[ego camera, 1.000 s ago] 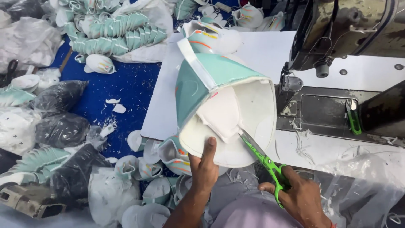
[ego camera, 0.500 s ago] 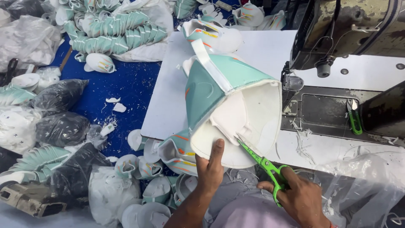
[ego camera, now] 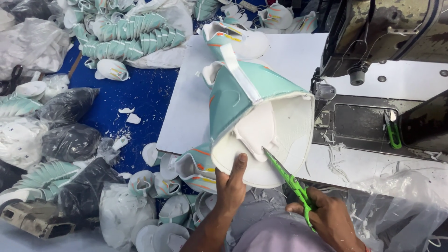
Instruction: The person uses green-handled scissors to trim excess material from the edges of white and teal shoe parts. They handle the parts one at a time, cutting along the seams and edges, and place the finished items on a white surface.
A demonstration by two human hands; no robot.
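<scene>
Head view, left hand (ego camera: 232, 186) still gripping teal shoe upper (ego camera: 254, 116), right hand (ego camera: 329, 219) clasping green scissors (ego camera: 291, 184), blades now deeper inside

A teal and white padded fabric shoe upper (ego camera: 254, 126), cone-shaped and opening wide toward the camera, is held up above the near edge of a white table. Its outer face is teal with a white strap running along the top ridge; orange and yellow stripes show at the far, narrow end. The inside is white foam lining with a loose flap hanging across the opening. A pair of green-handled thread snips (ego camera: 291, 184) points its slim blades up into the lower rim of that opening, touching the lining near the flap.
</scene>
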